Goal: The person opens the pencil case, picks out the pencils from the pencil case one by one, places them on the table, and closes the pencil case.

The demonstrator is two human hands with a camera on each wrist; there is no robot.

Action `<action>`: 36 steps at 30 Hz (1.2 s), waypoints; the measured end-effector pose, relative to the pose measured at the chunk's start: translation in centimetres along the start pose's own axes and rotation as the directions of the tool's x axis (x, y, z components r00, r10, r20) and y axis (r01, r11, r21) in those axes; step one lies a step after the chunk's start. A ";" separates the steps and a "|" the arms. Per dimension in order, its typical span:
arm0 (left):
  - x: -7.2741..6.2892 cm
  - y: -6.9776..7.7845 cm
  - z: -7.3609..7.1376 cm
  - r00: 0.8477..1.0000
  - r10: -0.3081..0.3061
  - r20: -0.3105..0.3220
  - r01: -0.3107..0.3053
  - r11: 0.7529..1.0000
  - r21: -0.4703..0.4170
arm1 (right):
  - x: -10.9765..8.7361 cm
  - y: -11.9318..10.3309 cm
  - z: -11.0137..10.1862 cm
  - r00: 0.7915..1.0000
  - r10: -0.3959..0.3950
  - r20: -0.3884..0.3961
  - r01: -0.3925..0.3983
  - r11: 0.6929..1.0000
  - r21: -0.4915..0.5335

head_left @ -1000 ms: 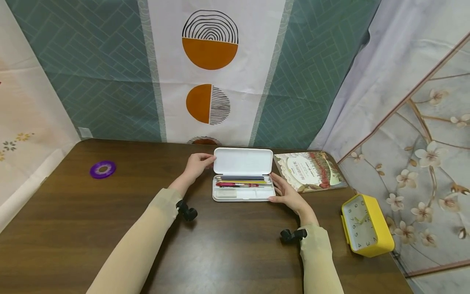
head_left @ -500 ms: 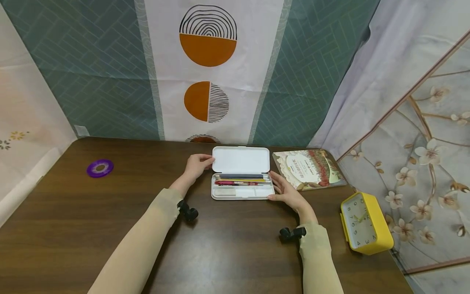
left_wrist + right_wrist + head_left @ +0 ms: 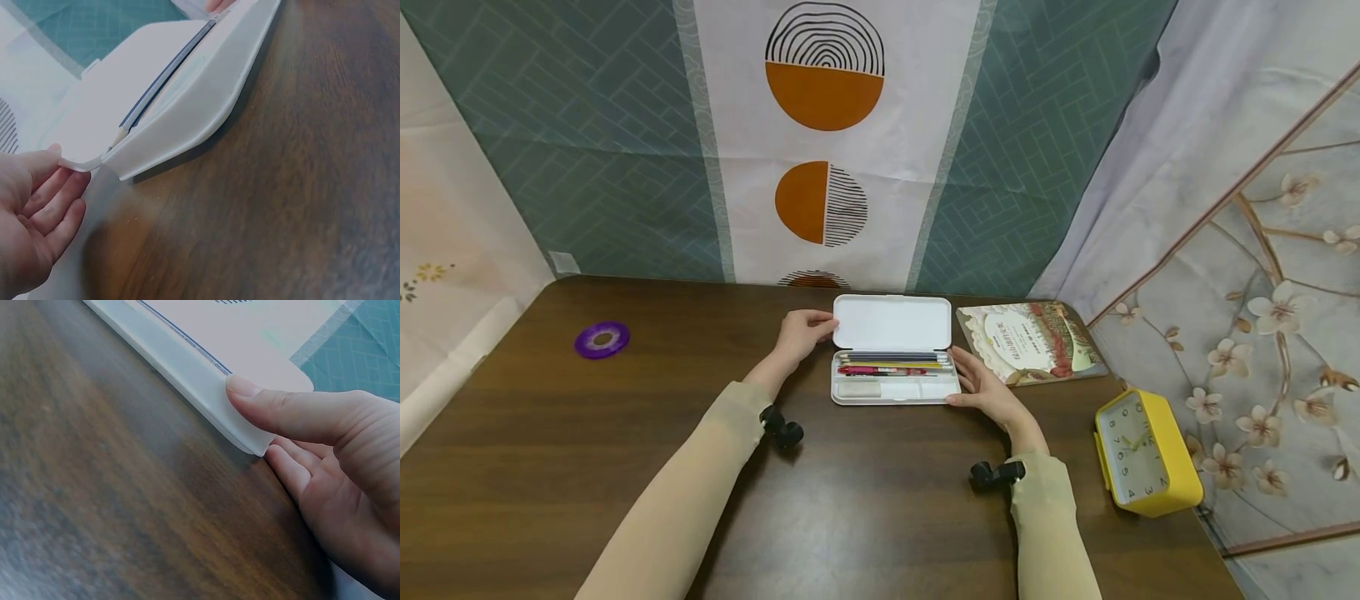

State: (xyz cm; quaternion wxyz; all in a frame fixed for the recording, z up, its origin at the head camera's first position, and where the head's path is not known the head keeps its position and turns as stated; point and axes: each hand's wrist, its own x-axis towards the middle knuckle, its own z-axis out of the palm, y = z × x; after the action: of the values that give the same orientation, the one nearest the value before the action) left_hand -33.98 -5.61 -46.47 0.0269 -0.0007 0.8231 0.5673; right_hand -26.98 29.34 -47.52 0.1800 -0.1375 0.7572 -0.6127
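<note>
A white pencil case lies unfolded on the brown table, its lid (image 3: 892,322) swung back away from the person and its tray (image 3: 917,390) nearer. Inside the tray are several pencils (image 3: 895,357), a red pen (image 3: 880,371) and a pale eraser-like block (image 3: 858,388). My left hand (image 3: 797,335) pinches the lid's left edge, thumb (image 3: 50,153) above and the other fingers underneath. At the tray's right end my right hand (image 3: 988,392) grips the case, its thumb (image 3: 256,400) over the near rim and other fingers against the end wall.
A booklet (image 3: 1030,342) with a printed cover lies right of the case. Further right, near the table's edge, stands a yellow clock (image 3: 1150,454). A purple ring-shaped object (image 3: 602,340) is at the far left. Patterned cloths hang behind and beside the table.
The head view has tilted a little, so everything appears slightly higher in it. Both hands keep the same hold on the pencil case, and the lid stays swung back.
</note>
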 end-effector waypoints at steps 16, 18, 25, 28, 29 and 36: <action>-0.5 0.4 -0.3 0.999 0.050 0.014 -0.050 0.999 0.001 | 0.0 0.1 0.0 1.000 -0.012 0.004 0.012 1.000 0.009; -0.6 0.4 -0.5 0.998 0.056 0.019 -0.056 0.998 0.001 | 0.0 0.1 0.0 1.000 -0.016 0.008 0.016 1.000 0.015; -1.6 1.0 -1.9 0.995 0.095 -0.006 -0.095 0.995 0.014 | 0.0 0.0 0.0 1.000 -0.016 0.016 0.016 1.000 0.008; -2.2 1.7 -2.3 0.991 0.126 -0.035 -0.126 0.992 0.019 | 0.1 0.0 0.0 1.000 -0.016 0.014 0.016 1.000 0.002; -2.5 2.0 -2.3 0.990 0.131 -0.043 -0.130 0.991 0.020 | 0.1 0.0 0.0 1.000 -0.015 0.013 0.015 1.000 0.004; -4.2 5.1 -1.8 0.981 0.179 -0.073 -0.178 0.984 0.012 | 0.0 0.0 0.0 1.000 -0.018 0.011 0.018 1.000 0.004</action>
State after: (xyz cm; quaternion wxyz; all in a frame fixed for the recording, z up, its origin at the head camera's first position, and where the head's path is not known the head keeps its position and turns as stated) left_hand -30.04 -5.64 -40.88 -0.0544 0.0523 0.8218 0.5647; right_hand -26.94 29.34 -47.55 0.1789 -0.1475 0.7535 -0.6152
